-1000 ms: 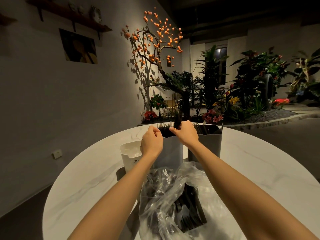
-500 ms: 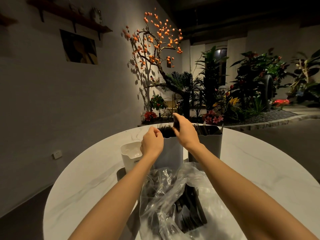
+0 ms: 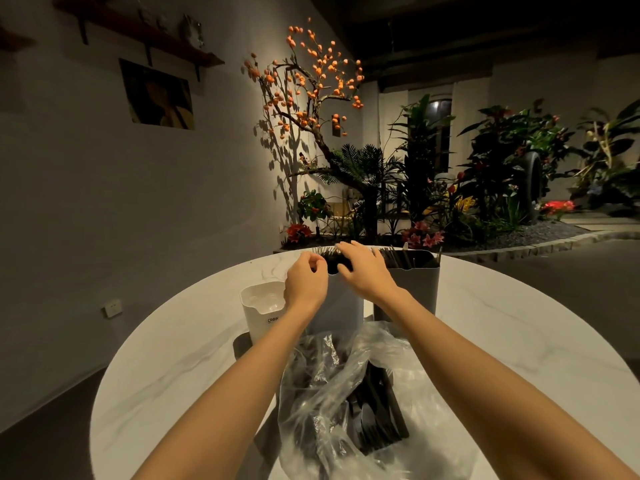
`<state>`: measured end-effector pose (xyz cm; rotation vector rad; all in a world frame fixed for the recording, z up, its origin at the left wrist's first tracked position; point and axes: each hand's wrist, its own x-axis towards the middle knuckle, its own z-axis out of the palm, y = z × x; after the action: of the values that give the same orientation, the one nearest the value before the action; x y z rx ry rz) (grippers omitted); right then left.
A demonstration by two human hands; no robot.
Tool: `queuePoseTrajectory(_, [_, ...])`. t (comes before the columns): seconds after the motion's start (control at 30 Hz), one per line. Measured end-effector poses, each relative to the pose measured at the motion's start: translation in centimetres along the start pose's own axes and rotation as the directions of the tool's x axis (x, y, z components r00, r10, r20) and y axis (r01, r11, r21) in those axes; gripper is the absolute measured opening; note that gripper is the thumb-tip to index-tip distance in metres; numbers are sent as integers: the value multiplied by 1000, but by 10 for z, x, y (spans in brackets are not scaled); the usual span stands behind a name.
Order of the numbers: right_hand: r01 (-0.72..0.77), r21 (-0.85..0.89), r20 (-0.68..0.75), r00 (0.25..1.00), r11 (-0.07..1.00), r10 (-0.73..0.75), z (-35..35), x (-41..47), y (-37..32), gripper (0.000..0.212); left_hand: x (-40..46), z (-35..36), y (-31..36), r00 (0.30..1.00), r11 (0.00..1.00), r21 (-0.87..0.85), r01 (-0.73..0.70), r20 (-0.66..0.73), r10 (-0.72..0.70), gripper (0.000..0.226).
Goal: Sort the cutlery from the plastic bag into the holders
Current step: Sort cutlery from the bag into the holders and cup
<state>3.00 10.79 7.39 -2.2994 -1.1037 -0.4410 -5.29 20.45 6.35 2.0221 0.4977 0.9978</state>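
Plenty of light, stiff, slippery black cutlery (image 3: pixel 375 415) remains bagged, best pinched at handles, while the right hand (image 3: pixel 363 271) is spread over the middle holder (image 3: pixel 341 306) and the left hand (image 3: pixel 306 282) is curled at its rim.

Two bare forearms come into view from about 7 and 5 o'clock — no sleeves reach the visible part of either arm. The left hand (image 3: pixel 305 284) and right hand (image 3: pixel 366 271) are ungloved, with no rings, bracelets or watch showing at fingers or wrists — nails are too dim to tell.
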Motion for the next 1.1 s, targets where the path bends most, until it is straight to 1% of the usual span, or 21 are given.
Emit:
queuePoseTrajectory(0.1, [35,88,-228,974,996,-14,-8,-4,-3,32,-4,0,8,999,996,-80,-36,16,38,21])
queuePoseTrajectory(0.17, [16,170,-272,962,985,31,-17,-7,-7,29,-9,-1,17,997,993,-103,-52,44,57,22])
queuePoseTrajectory(0.27, [-22,265,-245,965,964,89,-28,-16,-13,31,-17,-4,27,993,988,-133,-83,75,93,21])
queuePoseTrajectory(0.43, [-85,234,-202,970,969,134,-47,-38,-16,35,-33,-10,41,986,981,-163,-105,111,124,24])
queuePoseTrajectory(0.6, [-87,272,-124,984,958,124,-58,-63,-19,36,-57,-11,51,973,980,-153,-123,174,150,31])
queuePoseTrajectory(0.8, [-95,328,-60,991,940,121,-60,-97,-19,39,-85,-5,46,957,984,-144,-101,258,136,37])
queuePoseTrajectory(0.97, [-143,350,-20,987,926,160,-51,-122,-15,45,-107,-6,35,961,986,-148,-78,254,114,34])
queuePoseTrajectory(1.1, [-172,348,21,984,921,176,-40,-138,-12,44,-122,-6,23,960,983,-160,-91,247,129,35])
